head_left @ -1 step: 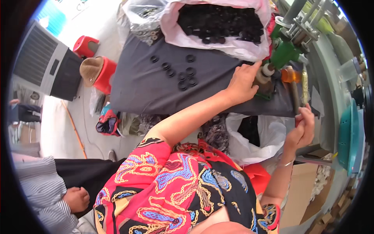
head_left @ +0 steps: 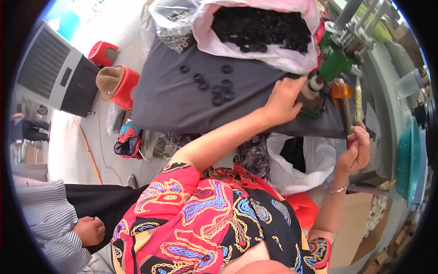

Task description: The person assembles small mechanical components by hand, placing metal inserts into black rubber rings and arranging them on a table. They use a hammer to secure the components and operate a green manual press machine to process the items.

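Observation:
My left hand (head_left: 284, 101) reaches over the dark cloth to the foot of a green hand press (head_left: 335, 61). Its index finger and thumb are spread apart beside the press's pale round ram (head_left: 315, 83); I see nothing held between them. Whether a part sits under the ram is hidden. On the right, my right hand (head_left: 355, 150) has its fingers curled at the lower end of the press's gold-wrapped lever (head_left: 358, 101). Several black rings (head_left: 217, 99) lie loose on the cloth, left of my left hand.
A white sack (head_left: 200, 34) of black parts stands at the table's back, beside a clear bag of metal rings (head_left: 175, 39). An open white bag (head_left: 319, 160) hangs below the front edge. A teal basket (head_left: 407, 160) is at right; another person's hand (head_left: 90, 232) rests at lower left.
The view has shifted slightly, moving the table and rings a little rightward in the picture. Both hands keep their places at the press.

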Demonstrator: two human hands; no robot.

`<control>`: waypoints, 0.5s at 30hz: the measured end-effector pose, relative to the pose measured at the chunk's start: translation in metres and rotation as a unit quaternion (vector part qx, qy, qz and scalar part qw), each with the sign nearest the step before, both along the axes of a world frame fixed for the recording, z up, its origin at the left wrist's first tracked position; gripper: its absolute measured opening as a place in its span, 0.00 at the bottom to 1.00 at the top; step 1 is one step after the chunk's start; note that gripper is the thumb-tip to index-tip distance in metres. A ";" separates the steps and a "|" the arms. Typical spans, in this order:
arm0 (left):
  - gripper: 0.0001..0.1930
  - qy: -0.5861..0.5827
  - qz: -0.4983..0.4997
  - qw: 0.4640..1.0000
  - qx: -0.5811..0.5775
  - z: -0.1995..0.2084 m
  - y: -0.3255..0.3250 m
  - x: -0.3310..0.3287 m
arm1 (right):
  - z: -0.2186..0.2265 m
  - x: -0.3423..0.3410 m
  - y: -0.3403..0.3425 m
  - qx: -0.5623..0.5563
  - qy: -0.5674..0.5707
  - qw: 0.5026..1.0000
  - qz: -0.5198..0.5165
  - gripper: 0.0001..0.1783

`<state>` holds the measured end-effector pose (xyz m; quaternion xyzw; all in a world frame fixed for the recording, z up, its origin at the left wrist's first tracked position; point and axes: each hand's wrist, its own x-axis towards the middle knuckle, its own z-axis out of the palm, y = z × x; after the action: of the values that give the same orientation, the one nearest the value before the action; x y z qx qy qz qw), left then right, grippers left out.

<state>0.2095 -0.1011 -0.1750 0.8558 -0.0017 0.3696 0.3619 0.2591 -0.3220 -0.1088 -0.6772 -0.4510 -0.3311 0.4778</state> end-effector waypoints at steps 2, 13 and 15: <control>0.33 -0.005 0.014 0.999 0.044 0.002 0.009 -0.027 | 0.005 0.013 -0.005 -0.020 -0.021 0.999 0.030 0.13; 0.24 0.020 0.332 0.931 0.152 -0.014 0.157 -0.135 | 0.123 0.056 0.009 0.097 0.132 0.986 0.024 0.14; 0.31 0.137 0.372 0.904 0.157 -0.032 0.185 -0.138 | 0.144 0.080 0.031 0.158 0.149 0.975 0.047 0.13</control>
<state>0.0717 0.0843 -0.2066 0.8822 0.3088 0.3511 0.0555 0.3387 -0.2915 0.0354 -0.6134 -0.3479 -0.2707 0.6553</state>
